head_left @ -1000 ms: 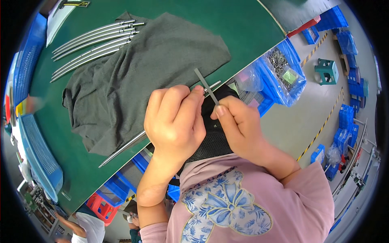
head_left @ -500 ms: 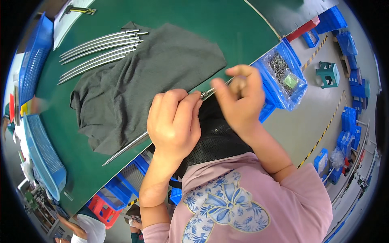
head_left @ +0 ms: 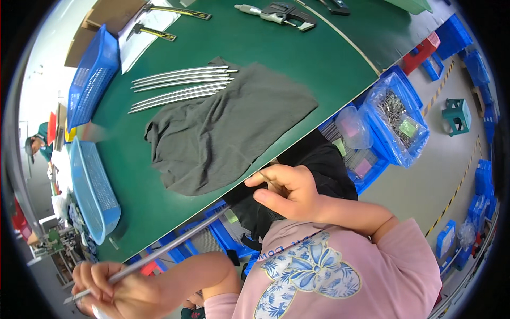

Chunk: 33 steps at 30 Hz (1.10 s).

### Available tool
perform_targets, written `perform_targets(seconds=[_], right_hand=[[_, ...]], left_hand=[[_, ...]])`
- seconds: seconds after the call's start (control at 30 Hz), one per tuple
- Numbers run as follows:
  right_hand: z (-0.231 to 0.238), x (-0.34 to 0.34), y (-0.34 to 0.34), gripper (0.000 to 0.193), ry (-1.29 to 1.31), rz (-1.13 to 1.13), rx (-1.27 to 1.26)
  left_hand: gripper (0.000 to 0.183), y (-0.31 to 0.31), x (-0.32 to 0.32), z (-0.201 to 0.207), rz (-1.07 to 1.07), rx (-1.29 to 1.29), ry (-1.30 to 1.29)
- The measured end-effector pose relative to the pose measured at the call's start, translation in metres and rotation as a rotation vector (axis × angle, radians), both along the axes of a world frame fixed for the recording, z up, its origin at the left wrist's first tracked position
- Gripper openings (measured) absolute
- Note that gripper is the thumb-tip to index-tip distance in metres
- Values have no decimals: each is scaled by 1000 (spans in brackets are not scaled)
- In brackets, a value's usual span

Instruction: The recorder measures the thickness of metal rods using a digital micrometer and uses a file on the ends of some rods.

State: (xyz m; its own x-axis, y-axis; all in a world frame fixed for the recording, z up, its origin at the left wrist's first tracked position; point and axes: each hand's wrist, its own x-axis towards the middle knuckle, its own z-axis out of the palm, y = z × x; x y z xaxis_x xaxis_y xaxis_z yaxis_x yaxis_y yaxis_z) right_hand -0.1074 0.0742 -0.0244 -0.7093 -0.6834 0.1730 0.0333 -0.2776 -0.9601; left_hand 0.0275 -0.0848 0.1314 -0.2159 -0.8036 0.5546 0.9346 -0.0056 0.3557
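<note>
A long, thin metal rod (head_left: 178, 240) slants in front of the table's near edge, its lower end at the far left. My left hand (head_left: 119, 292) is closed around it near that end. The rod's upper end reaches toward my right hand (head_left: 292, 192), which is by the table edge with its fingers curled. A thin sliver shows at its fingertips, but what it holds is unclear. On the green table (head_left: 319, 58), a crumpled dark grey cloth (head_left: 228, 133) lies beyond my hands. Several metal rods (head_left: 180, 80) lie side by side, their right ends on the cloth.
Blue baskets (head_left: 95, 186) line the table's left side. Calipers (head_left: 154, 33) and a micrometer (head_left: 279, 13) lie at the back. At right, a blue bin (head_left: 390, 143) holds a plastic bag of small metal parts (head_left: 396, 114). A green stool (head_left: 457, 116) stands on the floor.
My left hand has moved down and left with the rod, away from the cloth. My right hand has come lower and left. The view has shifted, showing more of the table's back.
</note>
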Motion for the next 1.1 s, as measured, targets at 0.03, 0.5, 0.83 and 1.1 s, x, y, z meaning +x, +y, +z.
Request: perform_targets(seconds=[0.03,0.5,0.83,1.1], right_hand=[[6,1,1,13,8,41,6],[3,-44,19,12,-147,-287,31],[11,-76,25,11,-84,-284,147],[15,-74,27,12,-115,-188,145]], left_hand=[[11,-2,2,-6,-24,108,8],[26,5,-21,-127,99,425,-655],[12,21,-19,-121,884,-471,-1605],[13,33,-61,-93,592,-859,-1302]])
